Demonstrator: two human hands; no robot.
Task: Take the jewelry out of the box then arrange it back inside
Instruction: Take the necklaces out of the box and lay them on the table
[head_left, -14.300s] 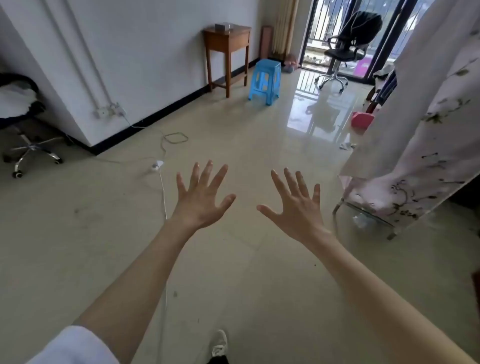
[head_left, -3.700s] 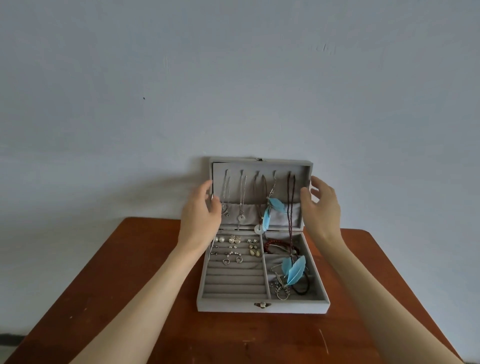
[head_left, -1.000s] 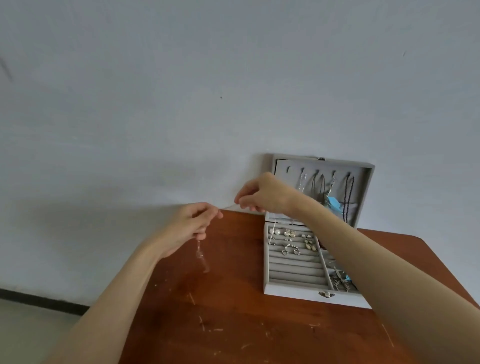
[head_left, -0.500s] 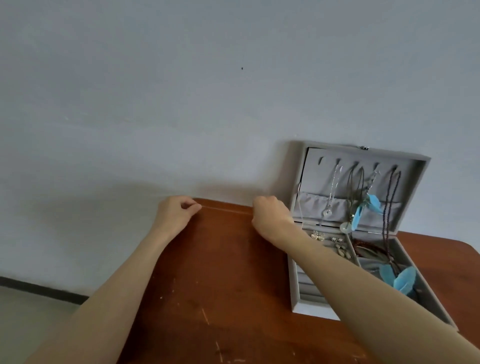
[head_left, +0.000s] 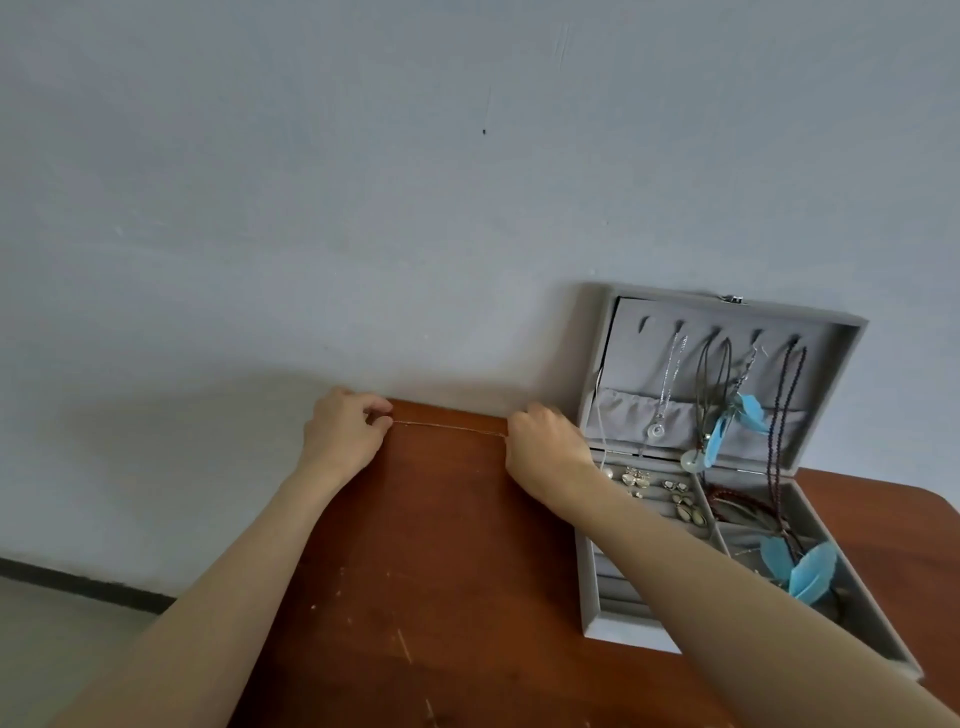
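Nearest the camera, both forearms reach out over the scratched wooden counter (head_left: 441, 597); to the right stands the grey jewelry box (head_left: 644, 631), lid propped open, with earrings (head_left: 636, 477) pushed into the ring rolls and blue feather pieces (head_left: 802, 569) lying in the side compartment. Further out, along the counter's far edge, a thin chain (head_left: 447, 427) is stretched nearly straight between the hands; the left hand (head_left: 343, 434) pinches one end with its fingers curled together, and the right hand (head_left: 543, 441) grips the other end in a closed fist, just beside the box. Behind that, the lid (head_left: 852, 374) holds four hanging necklaces, its leftmost hook bare. The chain looks about to be laid down, so taking-out has barely begun. It sits so close to the far edge that, once released, it may slide off behind the counter; too hard a pull from both ends could strain so fine a chain; the right wrist might knock the box.
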